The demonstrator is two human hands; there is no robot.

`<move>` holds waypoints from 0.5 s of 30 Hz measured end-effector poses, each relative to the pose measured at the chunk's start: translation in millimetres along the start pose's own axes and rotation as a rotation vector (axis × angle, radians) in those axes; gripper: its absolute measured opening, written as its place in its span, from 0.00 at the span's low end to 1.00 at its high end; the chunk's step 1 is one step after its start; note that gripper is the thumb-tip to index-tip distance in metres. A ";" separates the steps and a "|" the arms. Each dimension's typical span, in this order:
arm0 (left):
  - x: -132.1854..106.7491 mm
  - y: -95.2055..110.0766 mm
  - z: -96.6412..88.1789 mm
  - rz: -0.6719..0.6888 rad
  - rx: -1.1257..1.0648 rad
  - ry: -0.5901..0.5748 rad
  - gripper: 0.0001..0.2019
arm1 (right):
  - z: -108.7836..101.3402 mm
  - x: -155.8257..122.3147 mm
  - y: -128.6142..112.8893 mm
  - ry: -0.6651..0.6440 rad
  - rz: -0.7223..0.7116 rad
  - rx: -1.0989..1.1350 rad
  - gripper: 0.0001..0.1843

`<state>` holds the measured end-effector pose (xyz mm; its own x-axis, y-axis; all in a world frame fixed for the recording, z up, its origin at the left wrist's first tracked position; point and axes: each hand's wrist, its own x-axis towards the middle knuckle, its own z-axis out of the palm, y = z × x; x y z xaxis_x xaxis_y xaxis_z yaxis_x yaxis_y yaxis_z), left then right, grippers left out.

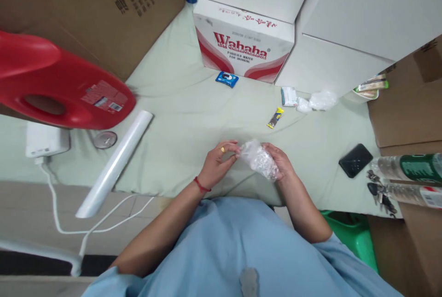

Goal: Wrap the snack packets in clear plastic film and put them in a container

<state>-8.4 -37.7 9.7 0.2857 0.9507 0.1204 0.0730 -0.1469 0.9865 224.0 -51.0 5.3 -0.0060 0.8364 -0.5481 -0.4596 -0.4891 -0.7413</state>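
Observation:
A crumpled bundle of clear bubble wrap (259,159) is held up between my two hands, above the front edge of the cloth-covered table. My right hand (281,161) wraps round its right side. At its upper left edge, my left hand (221,161) pinches the plastic between thumb and fingers. Whatever the wrap may contain cannot be made out. Beyond my hands lie a small yellow-wrapped bar (275,118) and a blue snack packet (227,79). A white and blue packet (289,96) rests beside some crumpled clear plastic (322,101).
A white Wahaha carton (243,43) stands at the back. On the left are a red detergent jug (74,83), a white roll (115,163) and a white adapter (47,140) with cable. To the right lie a black case (355,160), keys (381,193) and water bottles (419,167).

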 end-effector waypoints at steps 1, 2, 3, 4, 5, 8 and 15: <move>-0.7 -0.4 -2.7 -0.085 -0.104 0.005 0.09 | -3.2 -2.1 -3.7 -0.016 0.025 -0.023 0.24; -1.5 -1.0 -4.1 -0.167 -0.205 0.011 0.12 | -5.6 -4.0 -6.4 -0.037 0.046 -0.046 0.24; -2.4 -1.7 -4.4 -0.239 -0.293 0.017 0.14 | -7.3 -5.8 -8.2 -0.059 0.059 -0.063 0.24; -3.1 -2.6 -4.0 -0.295 -0.365 0.024 0.16 | -8.1 -7.3 -9.2 -0.076 0.063 -0.075 0.24; -3.6 -3.4 -3.3 -0.335 -0.417 0.035 0.18 | -8.2 -8.6 -9.4 -0.085 0.062 -0.081 0.24; -3.7 -5.1 -1.6 -0.420 -0.502 0.100 0.20 | -5.6 -12.2 -8.1 -0.042 0.013 -0.099 0.27; -1.8 -0.9 7.7 -0.681 -0.901 -0.147 0.43 | 9.9 -17.7 -5.2 0.059 -0.150 -0.152 0.27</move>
<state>-1.7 -41.3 7.7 0.5634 0.7077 -0.4263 -0.4405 0.6938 0.5697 217.6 -60.8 22.8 0.1070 0.8889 -0.4454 -0.3117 -0.3954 -0.8640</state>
